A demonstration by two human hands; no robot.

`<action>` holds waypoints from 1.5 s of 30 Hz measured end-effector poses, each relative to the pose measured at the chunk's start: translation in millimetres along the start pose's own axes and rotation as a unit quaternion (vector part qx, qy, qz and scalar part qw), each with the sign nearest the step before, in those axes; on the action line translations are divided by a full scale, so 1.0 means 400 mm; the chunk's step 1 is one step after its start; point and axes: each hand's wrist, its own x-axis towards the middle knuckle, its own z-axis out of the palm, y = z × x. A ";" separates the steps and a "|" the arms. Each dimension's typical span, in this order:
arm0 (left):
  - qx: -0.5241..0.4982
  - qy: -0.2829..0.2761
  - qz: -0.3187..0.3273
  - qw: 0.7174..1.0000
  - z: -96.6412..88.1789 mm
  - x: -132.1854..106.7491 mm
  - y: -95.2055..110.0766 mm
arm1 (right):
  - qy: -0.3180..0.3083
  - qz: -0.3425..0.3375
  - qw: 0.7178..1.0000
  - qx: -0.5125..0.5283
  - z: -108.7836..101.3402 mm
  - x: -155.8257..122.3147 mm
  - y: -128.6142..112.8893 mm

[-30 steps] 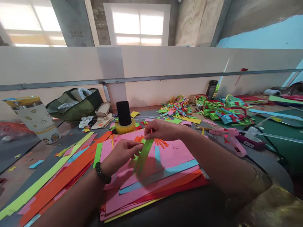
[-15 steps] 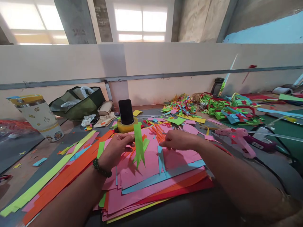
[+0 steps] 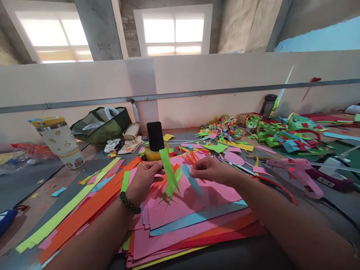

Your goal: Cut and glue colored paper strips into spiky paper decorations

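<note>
My left hand (image 3: pixel 144 179), with a dark bead bracelet on the wrist, pinches a small bundle of pointed paper strips (image 3: pixel 169 173), green ones foremost with orange behind. My right hand (image 3: pixel 211 169) pinches one end of a blue paper strip (image 3: pixel 192 180) that slants down over the pink top sheet. Both hands hover just above a stack of coloured paper sheets (image 3: pixel 194 221), pink on top with blue, orange, red and yellow edges showing below.
A phone (image 3: pixel 155 135) stands in a yellow tape roll behind the hands. Long green and orange strips (image 3: pixel 75 204) lie to the left. A pink glue gun (image 3: pixel 298 174) and scissors lie to the right. A patterned cup (image 3: pixel 60 141), a green bag and piles of paper crafts (image 3: pixel 275 131) stand farther back.
My right hand let go of the green strip, reached to the pink sheet and picked up a blue strip. The left hand kept the green bundle and turned it upright.
</note>
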 end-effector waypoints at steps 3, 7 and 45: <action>0.009 -0.008 -0.002 1.000 0.009 -0.005 -0.003 | 0.023 -0.030 0.991 0.125 0.015 -0.005 -0.030; 0.047 -0.045 -0.007 0.998 0.024 -0.017 -0.005 | 0.062 -0.057 0.982 0.169 0.057 0.006 -0.053; 0.102 -0.069 -0.005 0.992 0.047 -0.034 -0.021 | 0.139 -0.030 0.978 0.155 0.087 0.026 -0.053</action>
